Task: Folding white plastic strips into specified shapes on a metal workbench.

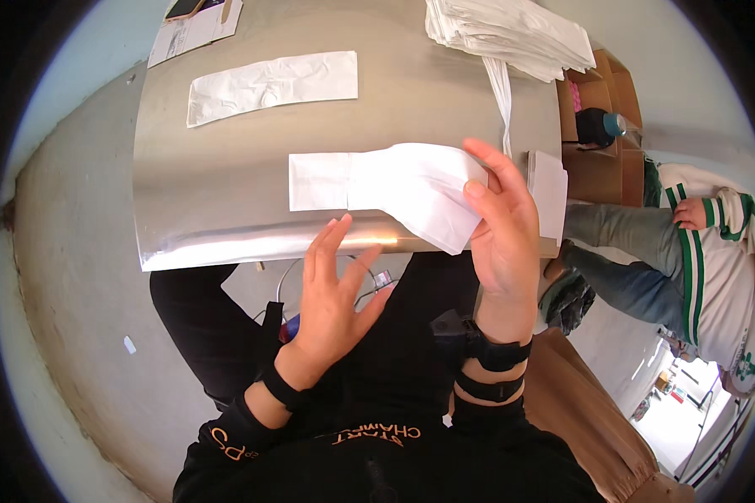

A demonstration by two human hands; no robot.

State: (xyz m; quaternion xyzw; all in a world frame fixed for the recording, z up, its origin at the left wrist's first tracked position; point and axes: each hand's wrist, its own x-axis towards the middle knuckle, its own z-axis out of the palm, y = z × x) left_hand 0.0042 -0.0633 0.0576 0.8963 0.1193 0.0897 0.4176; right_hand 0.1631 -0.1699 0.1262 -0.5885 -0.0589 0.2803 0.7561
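Observation:
A white paper bag [419, 189] lies over the near part of the metal-topped table [252, 142], its narrow flat end to the left and its wider part flared to the right. My right hand [507, 218] grips the bag's right edge, with the thumb on top and the fingers partly hidden behind. Below the bag's left end, my left hand [335, 293] hovers by the table's front edge, fingers spread and holding nothing. Farther back on the left lies a flat, creased white paper strip [273, 84].
A thick stack of white paper pieces [512, 38] sits at the back right, a narrow folded strip [499, 96] hanging from it. Cardboard boxes [625, 92] with a dark bottle [596, 127] stand right of the table. Another person [705, 243] is at the right.

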